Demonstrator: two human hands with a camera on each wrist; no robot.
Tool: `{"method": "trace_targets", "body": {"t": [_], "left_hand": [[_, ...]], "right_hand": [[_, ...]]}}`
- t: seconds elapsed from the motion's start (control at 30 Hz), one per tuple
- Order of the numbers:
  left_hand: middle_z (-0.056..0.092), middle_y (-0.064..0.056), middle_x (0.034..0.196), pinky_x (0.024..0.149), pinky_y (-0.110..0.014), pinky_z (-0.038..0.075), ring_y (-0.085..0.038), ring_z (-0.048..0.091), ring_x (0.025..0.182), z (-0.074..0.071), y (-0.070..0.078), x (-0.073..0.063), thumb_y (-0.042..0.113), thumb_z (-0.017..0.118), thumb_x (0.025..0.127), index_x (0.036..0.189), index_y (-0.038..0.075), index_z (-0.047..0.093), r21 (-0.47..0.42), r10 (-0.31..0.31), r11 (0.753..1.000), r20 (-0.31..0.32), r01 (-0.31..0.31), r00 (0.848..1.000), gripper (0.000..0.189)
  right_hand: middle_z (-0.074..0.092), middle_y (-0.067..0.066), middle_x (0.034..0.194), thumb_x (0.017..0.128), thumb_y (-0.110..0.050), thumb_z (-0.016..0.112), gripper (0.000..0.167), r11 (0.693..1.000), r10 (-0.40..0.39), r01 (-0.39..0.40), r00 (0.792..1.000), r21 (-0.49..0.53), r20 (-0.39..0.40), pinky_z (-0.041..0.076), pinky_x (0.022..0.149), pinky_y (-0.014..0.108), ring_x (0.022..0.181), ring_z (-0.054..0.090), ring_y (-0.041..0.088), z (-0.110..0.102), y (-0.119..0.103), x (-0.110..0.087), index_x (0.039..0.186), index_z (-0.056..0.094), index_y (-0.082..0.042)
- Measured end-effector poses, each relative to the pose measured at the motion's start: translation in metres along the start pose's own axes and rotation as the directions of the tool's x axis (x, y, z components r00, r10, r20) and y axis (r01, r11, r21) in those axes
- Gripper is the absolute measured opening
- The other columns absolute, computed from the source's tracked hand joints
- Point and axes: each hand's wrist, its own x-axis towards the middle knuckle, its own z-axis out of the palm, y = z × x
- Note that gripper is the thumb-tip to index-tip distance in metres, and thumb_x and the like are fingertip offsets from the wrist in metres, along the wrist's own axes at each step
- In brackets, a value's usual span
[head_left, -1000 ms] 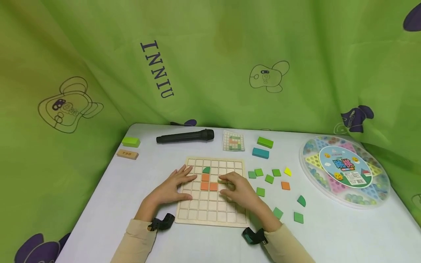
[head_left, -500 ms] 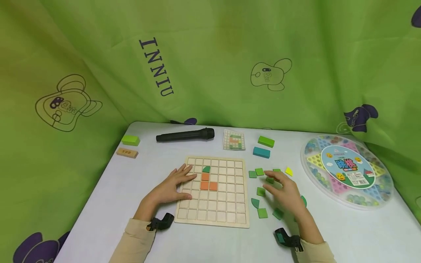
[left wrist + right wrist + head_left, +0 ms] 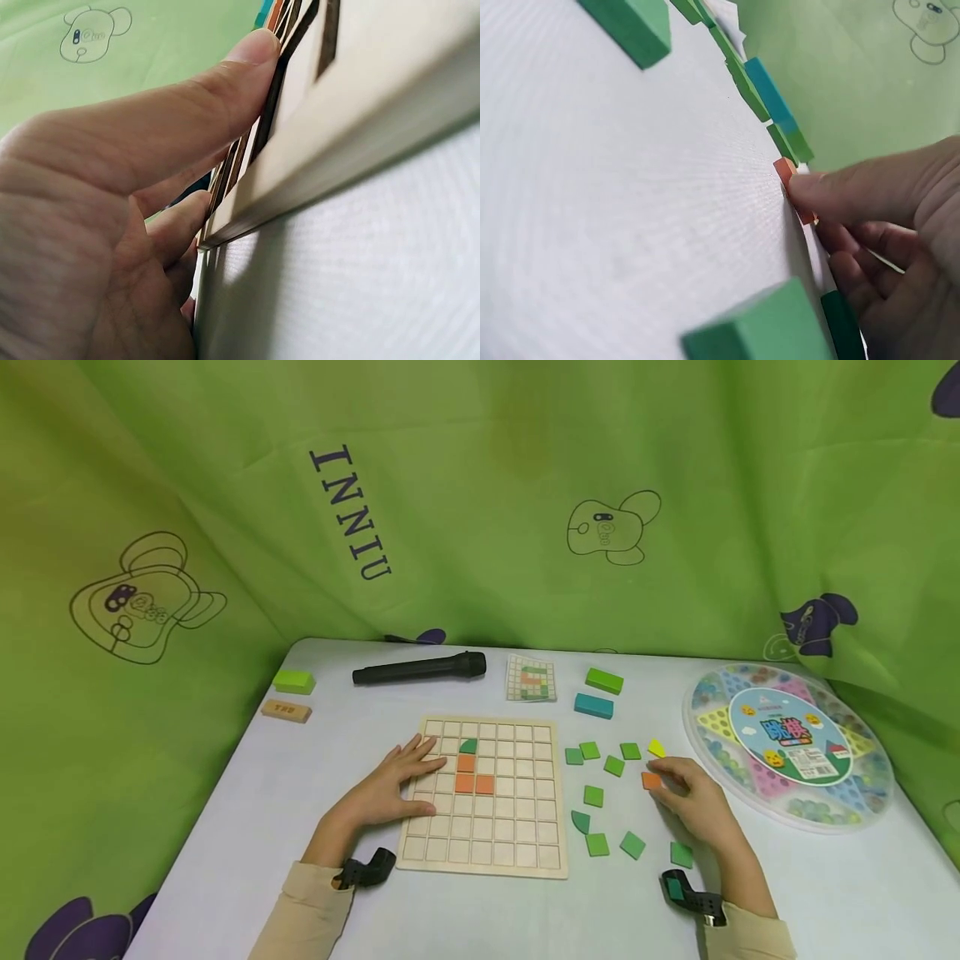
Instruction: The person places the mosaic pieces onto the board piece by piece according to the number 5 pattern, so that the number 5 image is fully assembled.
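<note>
My left hand (image 3: 392,783) rests on the left edge of a wooden grid board (image 3: 480,867), fingers spread; its thumb (image 3: 217,94) lies over the rim. Three orange square tiles (image 3: 465,783) and a green quarter-round tile (image 3: 468,746) sit in the grid. Right of the board, my right hand (image 3: 693,797) is at a loose orange square tile (image 3: 650,780) on the table. The thumb (image 3: 840,187) touches that tile, and the index fingertip is near its far edge, beside a yellow triangular tile (image 3: 656,747). Whether the index touches the orange tile is hidden in the right wrist view.
Several green square tiles (image 3: 614,766) and a green quarter-round tile (image 3: 581,822) lie between board and right hand. Behind are a black microphone (image 3: 420,669), a pattern card (image 3: 531,678) and a blue block (image 3: 594,706). A round board-game case (image 3: 716,777) stands at right.
My right hand has moved right, off the board, past the green tiles to the loose orange tile; its thumb and index are closer together. The left hand has stayed on the board.
</note>
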Motion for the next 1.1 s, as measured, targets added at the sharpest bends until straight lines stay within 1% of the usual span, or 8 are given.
{"method": "trace_targets", "body": {"t": [0.1, 0.2, 0.4, 0.47, 0.67, 0.8, 1.03, 1.1], "left_hand": [[0.02, -0.008, 0.158, 0.118, -0.054, 0.005, -0.031, 0.007, 0.147, 0.0, 0.0, -0.001, 0.042, 0.075, 0.076, 0.141, 0.015, 0.047, -0.001, -0.002, 1.0, 0.002, 0.002, 1.0, 0.076], [0.02, -0.008, 0.158, 0.118, -0.054, 0.005, -0.031, 0.007, 0.147, 0.0, 0.0, -0.001, 0.042, 0.075, 0.076, 0.141, 0.015, 0.047, 0.001, -0.003, 1.0, 0.0, 0.003, 1.0, 0.076], [0.021, -0.01, 0.157, 0.117, -0.055, 0.006, -0.033, 0.009, 0.147, 0.0, 0.001, -0.001, 0.042, 0.076, 0.076, 0.14, 0.014, 0.048, 0.001, 0.002, 1.0, -0.009, -0.002, 1.0, 0.076], [0.022, -0.011, 0.157, 0.117, -0.056, 0.007, -0.034, 0.01, 0.147, 0.0, 0.001, -0.002, 0.041, 0.077, 0.075, 0.14, 0.014, 0.049, 0.003, 0.008, 1.0, -0.017, -0.007, 1.0, 0.076], [0.022, -0.011, 0.157, 0.117, -0.056, 0.007, -0.033, 0.01, 0.147, 0.001, 0.002, 0.0, 0.041, 0.077, 0.075, 0.14, 0.014, 0.048, 0.002, 0.023, 1.0, -0.014, -0.023, 1.0, 0.075], [0.022, -0.009, 0.157, 0.118, -0.055, 0.006, -0.031, 0.009, 0.147, 0.001, 0.002, 0.001, 0.041, 0.077, 0.075, 0.14, 0.014, 0.048, 0.003, 0.015, 1.0, -0.004, -0.015, 1.0, 0.076], [0.022, -0.011, 0.157, 0.117, -0.056, 0.007, -0.033, 0.01, 0.147, 0.0, 0.002, 0.0, 0.042, 0.077, 0.075, 0.14, 0.013, 0.048, 0.004, 0.021, 1.0, -0.007, -0.021, 1.0, 0.076], [0.023, -0.012, 0.157, 0.117, -0.057, 0.007, -0.034, 0.01, 0.146, 0.0, 0.001, -0.001, 0.042, 0.077, 0.075, 0.14, 0.013, 0.048, 0.005, 0.024, 1.0, -0.012, -0.024, 1.0, 0.076]], "right_hand": [[0.058, 0.016, 0.12, 0.085, -0.005, 0.066, 0.026, 1.0, -0.024, 0.024, 1.0, -0.01, -0.012, 0.036, 0.086, 0.01, 0.113, 0.051, 0.033, 0.002, 0.004, 0.0, 0.112, 0.065, -0.002], [0.058, 0.015, 0.117, 0.084, -0.004, 0.067, 0.024, 0.999, -0.025, 0.024, 0.999, -0.024, -0.028, 0.037, 0.085, 0.012, 0.111, 0.052, 0.032, 0.003, 0.005, 0.0, 0.108, 0.066, -0.003], [0.059, 0.017, 0.117, 0.087, -0.013, 0.068, 0.027, 1.0, 0.008, -0.009, 0.999, -0.028, -0.05, 0.044, 0.087, 0.028, 0.11, 0.055, 0.033, 0.004, 0.001, 0.0, 0.111, 0.064, -0.003], [0.06, 0.017, 0.117, 0.087, -0.017, 0.068, 0.029, 0.999, 0.013, -0.015, 0.997, -0.028, -0.069, 0.046, 0.085, 0.028, 0.107, 0.057, 0.032, 0.005, -0.002, 0.0, 0.113, 0.064, -0.004], [0.063, 0.013, 0.115, 0.087, -0.021, 0.069, 0.032, 1.0, 0.023, -0.023, 0.993, 0.004, -0.119, 0.044, 0.08, 0.016, 0.101, 0.058, 0.027, 0.009, -0.015, -0.002, 0.115, 0.065, -0.007], [0.065, 0.009, 0.112, 0.087, -0.022, 0.07, 0.033, 0.999, -0.004, 0.009, 0.993, 0.046, -0.115, 0.044, 0.083, 0.018, 0.102, 0.057, 0.023, 0.016, -0.031, 0.001, 0.116, 0.065, -0.008], [0.065, 0.008, 0.111, 0.085, -0.019, 0.071, 0.033, 0.985, -0.099, 0.105, 0.994, 0.139, -0.044, 0.05, 0.088, 0.047, 0.103, 0.06, 0.026, 0.042, -0.068, 0.013, 0.115, 0.065, -0.008], [0.065, 0.007, 0.111, 0.085, -0.018, 0.072, 0.033, 0.977, -0.126, 0.127, 0.992, 0.169, -0.013, 0.052, 0.087, 0.046, 0.103, 0.061, 0.027, 0.05, -0.078, 0.017, 0.115, 0.065, -0.009]]}}
